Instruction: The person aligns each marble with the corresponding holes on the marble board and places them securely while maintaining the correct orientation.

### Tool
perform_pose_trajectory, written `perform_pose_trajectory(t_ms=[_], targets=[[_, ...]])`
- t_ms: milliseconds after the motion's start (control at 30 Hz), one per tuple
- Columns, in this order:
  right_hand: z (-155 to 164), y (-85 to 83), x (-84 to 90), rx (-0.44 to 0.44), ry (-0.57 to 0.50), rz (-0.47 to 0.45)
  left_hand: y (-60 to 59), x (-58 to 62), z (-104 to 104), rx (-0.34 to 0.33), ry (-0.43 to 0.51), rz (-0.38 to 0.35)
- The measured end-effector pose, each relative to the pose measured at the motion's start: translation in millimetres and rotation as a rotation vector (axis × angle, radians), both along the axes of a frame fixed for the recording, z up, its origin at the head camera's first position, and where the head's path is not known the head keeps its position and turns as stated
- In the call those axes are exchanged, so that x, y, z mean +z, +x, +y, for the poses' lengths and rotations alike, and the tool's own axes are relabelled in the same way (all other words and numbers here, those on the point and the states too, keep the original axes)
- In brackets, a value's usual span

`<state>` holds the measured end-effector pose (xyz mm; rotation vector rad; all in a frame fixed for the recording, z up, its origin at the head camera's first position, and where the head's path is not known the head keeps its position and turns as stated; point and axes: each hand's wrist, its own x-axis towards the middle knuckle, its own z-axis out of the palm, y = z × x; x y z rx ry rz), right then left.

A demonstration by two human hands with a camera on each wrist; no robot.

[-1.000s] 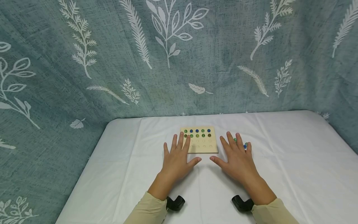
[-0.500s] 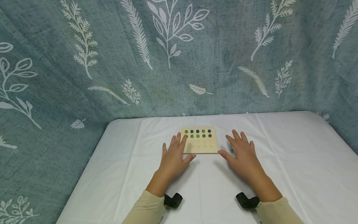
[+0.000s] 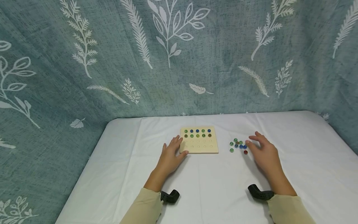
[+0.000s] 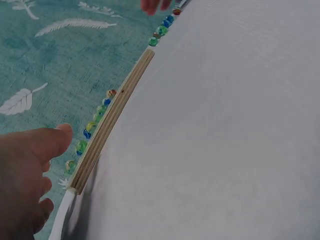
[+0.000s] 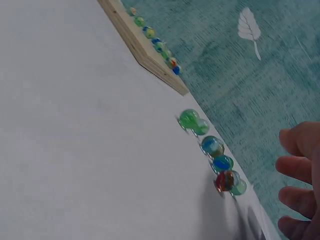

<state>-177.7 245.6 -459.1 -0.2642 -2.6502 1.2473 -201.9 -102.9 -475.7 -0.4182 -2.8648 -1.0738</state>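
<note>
— Where are your hands?

— My left hand [image 3: 169, 155] lies on the white cloth [image 3: 212, 183] at the near left corner of the wooden board [image 3: 199, 140]. Its fingers are straight and relaxed, slightly spread, and the fingertips touch the board's left edge. It holds nothing. In the left wrist view my thumb sits just beside the board's end.

— And the other?

— My right hand [image 3: 264, 154] is over the cloth, to the right of the loose marbles [image 3: 238, 145]. The fingers are loosely bent and apart, pinching nothing. The fingertips are just beside the nearest marbles; I cannot tell whether they touch one.

— What do the marbles look like?

— They form a small cluster on the cloth, to the right of the board and apart from it. Most are green or blue; a red marble [image 3: 245, 152] lies at the near right of the cluster, closest to my thumb. In the right wrist view it sits against a blue one, with my fingers at the frame's edge.

— And the board?

— It lies flat, near the far side of the table. Its 2 far rows hold 5 marbles each, 10 in all. The rows of hollows nearer to me are bare wood.

— Anything else?

— A blue-grey curtain [image 3: 173, 59] with white leaf prints hangs behind the table.
</note>
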Motion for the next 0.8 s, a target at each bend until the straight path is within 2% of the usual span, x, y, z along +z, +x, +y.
perform_pose_trajectory(t_ms=[200, 533, 633, 800], targets=[[8, -2.3, -6.2, -0.05, -0.019, -0.038, -3.3, -7.2, -6, -0.032, 0.054, -0.003], [11, -1.8, -16.3, 0.113, 0.09, -0.058, -4.3, -11.7, -6, -0.05, 0.039, -0.008], [10, -1.9, -17.6, 0.13, 0.121, -0.064, -3.7, -11.9, -6, -0.049, 0.02, -0.012], [9, -3.3, -18.1, 0.11, 0.14, -0.055, -3.2, -11.2, -6, -0.052, 0.005, 0.001]])
